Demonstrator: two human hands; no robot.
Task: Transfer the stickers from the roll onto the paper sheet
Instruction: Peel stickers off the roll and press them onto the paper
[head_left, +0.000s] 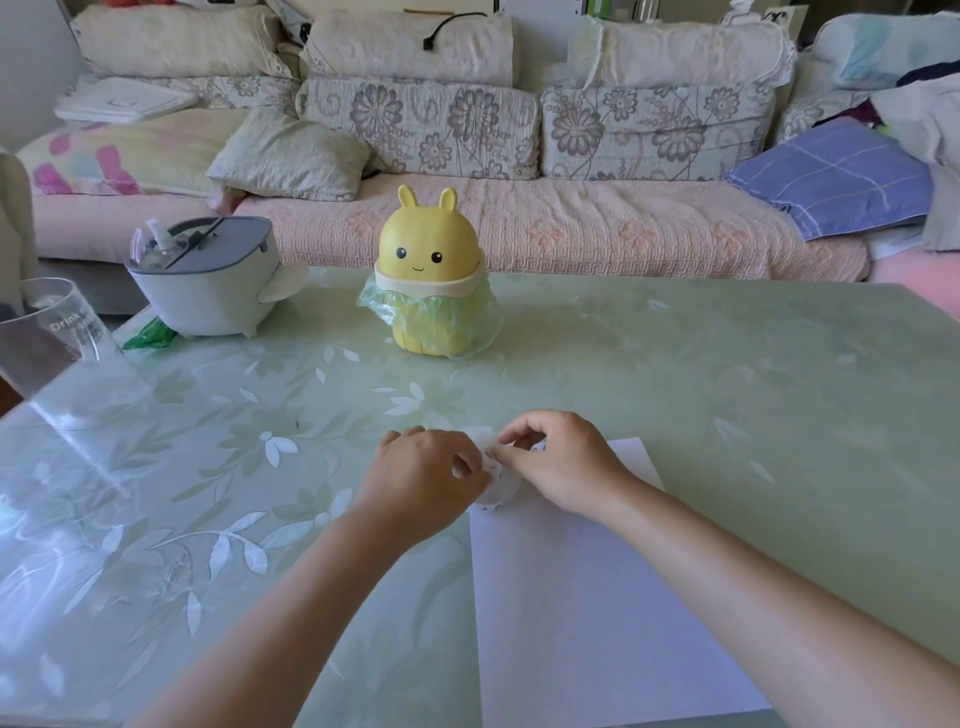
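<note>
Your left hand (431, 467) cups the sticker roll (492, 492), fingers (467, 462) curled round it. This holds it steady at the paper sheet's (597, 597) eleven o'clock corner, so a peeled sticker has only a short trip. Your right hand (561, 462) meets it from three o'clock, with thumb and forefinger pinched together on the roll's edge, probably working a sticker loose. Whether one has lifted is too small to tell. The sheet lies flat on the tabletop (727, 364) under your right forearm. The part in view looks bare, so the job seems to be at its start.

At twelve o'clock from your hands stands a yellow bunny bin (428, 260). A green plastic liner (441, 322) bunches out below its lid, likely there for waste backing. The domed lid hides what is inside. At ten o'clock sits a grey-and-white tub (208, 291) with a clear bottle (156, 244) poking from its open top and something white jutting from its side. At nine o'clock, by the table edge, a clear glass (47, 332) shows no drink that I can make out.
</note>
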